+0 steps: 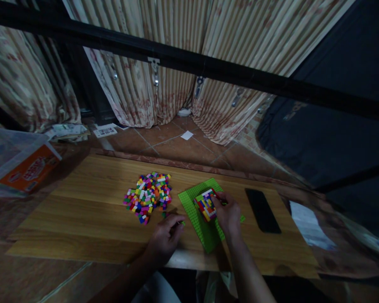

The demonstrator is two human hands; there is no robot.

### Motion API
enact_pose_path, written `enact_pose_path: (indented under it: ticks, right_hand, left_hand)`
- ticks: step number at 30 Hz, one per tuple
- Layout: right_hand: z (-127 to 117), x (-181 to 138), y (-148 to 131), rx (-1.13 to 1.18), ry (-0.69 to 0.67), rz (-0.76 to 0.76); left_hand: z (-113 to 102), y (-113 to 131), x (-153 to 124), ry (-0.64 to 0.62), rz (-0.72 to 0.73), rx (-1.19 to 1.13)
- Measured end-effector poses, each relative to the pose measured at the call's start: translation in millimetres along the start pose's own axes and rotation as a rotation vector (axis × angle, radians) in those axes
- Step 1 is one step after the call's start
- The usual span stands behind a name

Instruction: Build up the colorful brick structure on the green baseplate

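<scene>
My left hand (164,239) is above the front of the table, its thumb and finger pinched on a small light green toy brick (183,223). To its right lies a green studded baseplate (192,215), turned at an angle. On the plate sits a low build of multicoloured bricks (206,205), with red, yellow, white and blue pieces showing. My right hand (229,213) reaches over the plate, fingers bent together and touching the build's right side. What is between those fingertips is hidden. A loose pile of small coloured bricks (148,194) lies left of the plate.
A black phone-like slab (262,210) lies on the wooden table (91,206), right of the plate. Beyond the right edge is a white paper sheet (309,225). A clear plastic bin (15,147) stands at far left. A dark bar (183,59) crosses before the curtains (177,25).
</scene>
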State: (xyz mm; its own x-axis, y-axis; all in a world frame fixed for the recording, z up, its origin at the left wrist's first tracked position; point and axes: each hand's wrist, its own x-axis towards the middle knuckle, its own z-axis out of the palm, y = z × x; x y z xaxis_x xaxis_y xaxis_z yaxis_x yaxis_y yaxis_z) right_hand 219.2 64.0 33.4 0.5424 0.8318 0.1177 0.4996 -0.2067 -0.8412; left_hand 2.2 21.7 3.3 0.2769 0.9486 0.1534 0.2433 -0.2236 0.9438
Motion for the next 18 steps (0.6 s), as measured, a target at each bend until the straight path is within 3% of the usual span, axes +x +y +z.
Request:
enact_pose_path:
  ticks: [18]
  right_hand:
    - [-4.0, -0.8, 6.1, 0.106, -0.053, -0.029]
  left_hand:
    - [1.2, -9.4, 0.1, 0.019, 0.009, 0.041]
